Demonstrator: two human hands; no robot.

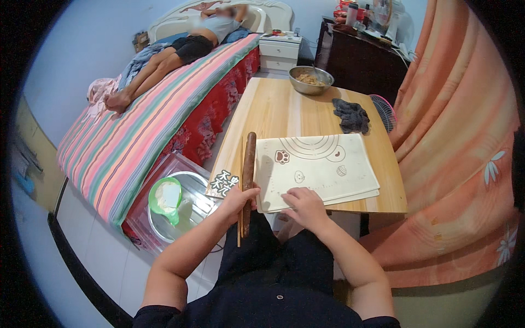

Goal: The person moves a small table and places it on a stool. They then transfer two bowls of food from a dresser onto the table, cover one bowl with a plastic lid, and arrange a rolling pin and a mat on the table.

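My left hand (240, 199) is closed around a dark brown rolling pin (250, 158) and thin wooden chopsticks (239, 235), all held upright beside the table's near left edge. Right of it lies a cream baking mat (317, 164) with brown printed rings and little drawings, its layers doubled along the near side. My right hand (307, 209) rests on the mat's near edge, fingers apart and slightly bent, with nothing visible in them. Its palm side is hidden.
On the wooden table (273, 109) stand a metal bowl of filling (310, 80) and a dark crumpled cloth (351, 115). Low at left, a green bowl of flour (165, 195) sits in a metal basin (191, 202). A person (186, 49) lies on the striped bed (180, 93); an orange curtain (454, 147) hangs right.
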